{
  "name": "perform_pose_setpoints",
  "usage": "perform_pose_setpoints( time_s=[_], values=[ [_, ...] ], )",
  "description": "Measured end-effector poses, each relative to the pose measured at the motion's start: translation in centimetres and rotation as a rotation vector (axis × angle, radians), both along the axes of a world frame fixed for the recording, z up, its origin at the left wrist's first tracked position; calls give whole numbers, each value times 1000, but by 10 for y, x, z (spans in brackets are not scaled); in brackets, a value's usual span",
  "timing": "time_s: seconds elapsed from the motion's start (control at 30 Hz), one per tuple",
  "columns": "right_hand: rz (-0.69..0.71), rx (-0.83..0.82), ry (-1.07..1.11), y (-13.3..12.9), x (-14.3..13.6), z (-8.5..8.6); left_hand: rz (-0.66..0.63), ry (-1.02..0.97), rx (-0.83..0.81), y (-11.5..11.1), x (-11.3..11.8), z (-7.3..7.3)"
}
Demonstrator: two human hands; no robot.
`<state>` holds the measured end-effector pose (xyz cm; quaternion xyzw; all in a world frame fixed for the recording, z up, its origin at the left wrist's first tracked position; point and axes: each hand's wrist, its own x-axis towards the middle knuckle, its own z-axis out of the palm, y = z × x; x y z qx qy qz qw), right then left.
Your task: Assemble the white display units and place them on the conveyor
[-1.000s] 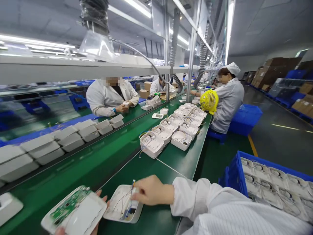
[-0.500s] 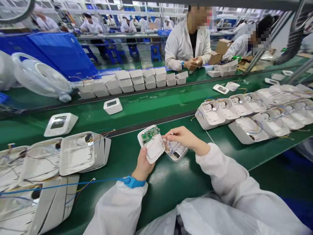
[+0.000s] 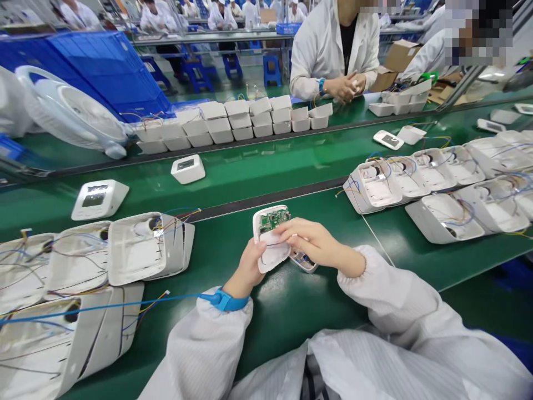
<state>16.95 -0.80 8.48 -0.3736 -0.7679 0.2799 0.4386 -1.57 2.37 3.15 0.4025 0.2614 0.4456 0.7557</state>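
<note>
My left hand (image 3: 249, 265) grips the lower left edge of a white plastic cover (image 3: 272, 256), held tilted above the bench with its inner side toward me. A green circuit board (image 3: 272, 218) sits in the upper part of that cover. Across the board's lower edge lies my right hand (image 3: 310, 240), its fingers closed together; whatever is between the fingertips is hidden. Under my right hand, a white housing (image 3: 306, 263) with wires inside rests on the green bench, mostly covered. A blue strap is around my left wrist.
Open white housings with wires stand stacked at the left (image 3: 135, 250) and in rows at the right (image 3: 377, 186). Finished-looking units (image 3: 99, 200) lie on the green belt (image 3: 250, 172). Beyond it are a fan (image 3: 77, 114), more housings and a person in white (image 3: 335, 55).
My right hand has moved from beside the cover onto the circuit board. The cover has turned more upright in my left hand. The camera view has shifted slightly.
</note>
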Motion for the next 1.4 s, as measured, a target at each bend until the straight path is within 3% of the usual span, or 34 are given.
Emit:
perform_pose_setpoints(
  time_s=[0.1,0.2,0.3,0.4,0.53,0.8,1.07,1.3,1.4],
  values=[
    [-151,-120,95,4,5,-4,11,-26,23,3,-1,6],
    [-171,-431,270,7,11,-3,36,-42,53,5,-2,7],
    [-4,-704,374,6,19,3,21,-39,67,0,1,2],
    [160,-815,298,2,27,13,-13,2,55,-11,6,-5],
    [23,-660,75,1,34,18,6,89,55,-27,12,-11],
    [-326,-264,-352,1,23,-8,66,55,80,-27,10,-5],
    [-386,-123,-403,1,20,-10,5,24,-32,-27,9,-2],
    [-329,-172,-451,3,24,-9,4,47,-29,-29,7,0],
    [-366,-175,-478,0,25,-5,-9,90,5,-29,7,0]
  ],
)
